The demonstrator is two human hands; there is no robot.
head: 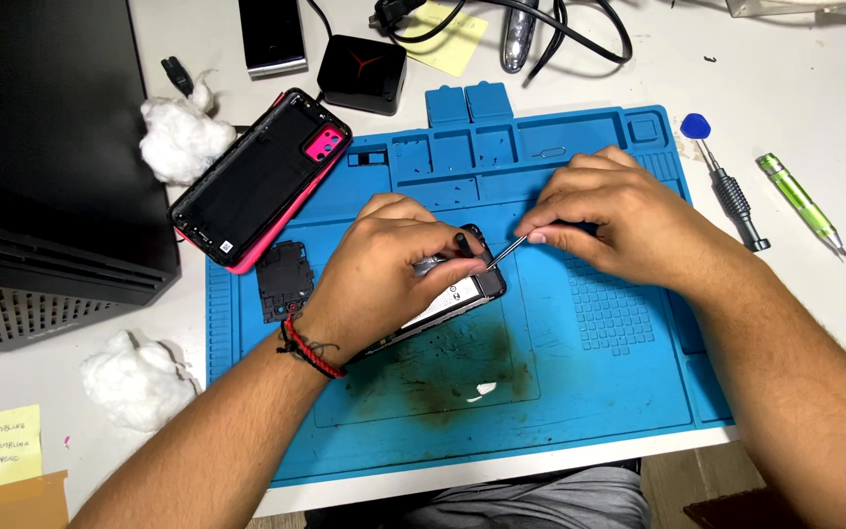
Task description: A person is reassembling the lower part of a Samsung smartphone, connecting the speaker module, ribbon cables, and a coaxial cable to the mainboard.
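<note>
An opened phone (462,294) lies on the blue repair mat (599,392), its inside facing up. My left hand (384,264) covers most of it and holds it down, thumb and fingers at its top end. My right hand (609,211) pinches thin metal tweezers (506,252) whose tip meets the phone's top edge beside the left fingers. A red and black cord bracelet (307,348) is on my left wrist.
A phone back cover with a pink rim (261,181) and a black inner plate (284,279) lie at the mat's left. A screwdriver (731,196), a green tool (800,204), cotton wads (180,137), a black box (362,73), cables and yellow notes surround the mat.
</note>
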